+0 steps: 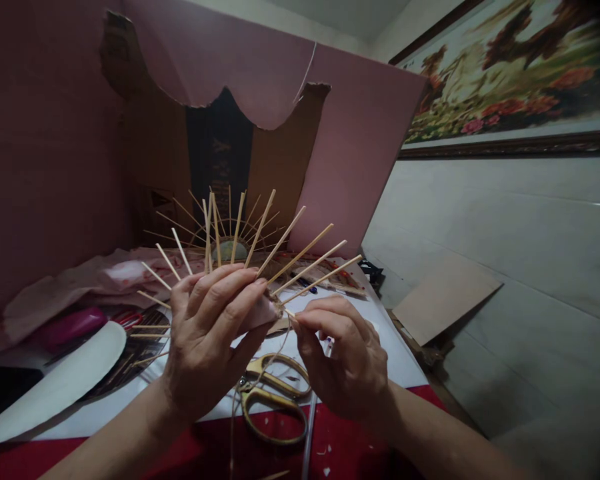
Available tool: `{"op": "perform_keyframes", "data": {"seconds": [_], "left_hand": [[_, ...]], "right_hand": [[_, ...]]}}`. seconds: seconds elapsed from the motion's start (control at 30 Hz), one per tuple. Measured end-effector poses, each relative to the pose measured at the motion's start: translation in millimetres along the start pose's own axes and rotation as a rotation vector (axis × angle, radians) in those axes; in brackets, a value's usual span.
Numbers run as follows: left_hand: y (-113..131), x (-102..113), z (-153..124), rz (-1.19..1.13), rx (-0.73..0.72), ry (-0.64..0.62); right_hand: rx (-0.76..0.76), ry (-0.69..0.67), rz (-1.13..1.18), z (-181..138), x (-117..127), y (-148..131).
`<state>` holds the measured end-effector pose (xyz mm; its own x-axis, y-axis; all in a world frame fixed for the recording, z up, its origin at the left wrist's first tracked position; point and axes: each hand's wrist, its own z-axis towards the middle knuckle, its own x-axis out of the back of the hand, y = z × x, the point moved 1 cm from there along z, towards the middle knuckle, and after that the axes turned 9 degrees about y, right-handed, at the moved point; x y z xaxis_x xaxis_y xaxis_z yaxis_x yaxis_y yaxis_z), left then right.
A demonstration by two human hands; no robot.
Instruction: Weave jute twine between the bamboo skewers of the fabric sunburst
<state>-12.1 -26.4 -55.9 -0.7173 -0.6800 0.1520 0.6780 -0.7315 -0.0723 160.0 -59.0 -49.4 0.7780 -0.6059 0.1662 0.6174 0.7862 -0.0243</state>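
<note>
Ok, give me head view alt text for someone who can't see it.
A person's left hand grips a fan of thin sticks while the right hand pinches at its right edge. Gold-handled scissors lie below, on a white and red surface; torn-edged cardboard stands behind.

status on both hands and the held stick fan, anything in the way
Left hand gripping stick fan. Right hand at its right edge, exact hold unclear. Possible snag: twine hanging across gold-handled scissors.
</note>
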Motion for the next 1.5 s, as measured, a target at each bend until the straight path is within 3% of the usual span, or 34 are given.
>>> {"op": "perform_keyframes", "data": {"seconds": [0.63,0.93,1.17,1.5], "left_hand": [[-1.4,-1.1,-0.7,0.015,-0.017,-0.012],[0.4,-3.1,-2.9,0.013,-0.015,0.006],[0.7,-1.3,-4.1,0.020,-0.027,0.003],[1.6,-3.5,-2.7,0.007,-0.024,0.013]], "right_hand": [[0.163,-0.076,-0.075,-3.5,-3.4,7.8],[-0.004,-0.029,-0.052,-5.7,-8.7,0.6],[0.162,-0.031,-0.045,-6.6,-7.8,2.8],[0.047,0.037,0.121,-3.8,3.7,-3.2]]}}
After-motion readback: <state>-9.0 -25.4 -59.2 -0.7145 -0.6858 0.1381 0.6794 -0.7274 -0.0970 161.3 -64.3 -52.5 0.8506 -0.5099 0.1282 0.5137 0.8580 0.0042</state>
